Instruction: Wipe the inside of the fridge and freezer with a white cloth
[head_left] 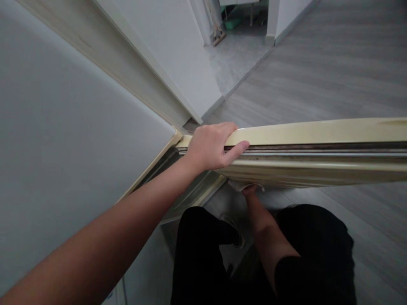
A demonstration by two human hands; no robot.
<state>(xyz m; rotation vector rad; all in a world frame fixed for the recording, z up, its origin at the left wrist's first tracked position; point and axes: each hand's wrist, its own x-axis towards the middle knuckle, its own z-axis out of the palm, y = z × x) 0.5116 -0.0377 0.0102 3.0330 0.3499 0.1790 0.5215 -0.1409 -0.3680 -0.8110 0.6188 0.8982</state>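
My left hand (211, 146) is closed over the top edge of an open fridge door (318, 132), close to its hinge end, with the thumb on the inner side. The door's edge is cream, and a dark-streaked seal runs along it. Lower down, my right hand (249, 189) presses a whitish cloth (237, 185) against the inner face of the door, near the hinge side. Part of that hand and cloth is hidden beneath the door's overhang. To the left is the fridge body (73, 127), pale grey-white on top.
My black-clad knees (202, 254) are bent under the door. Grey wood-look floor (343, 59) spreads beyond it. A white wall (171, 46) stands behind the fridge. Through a doorway at the top are a mop (218, 36) and a green basin (232, 23).
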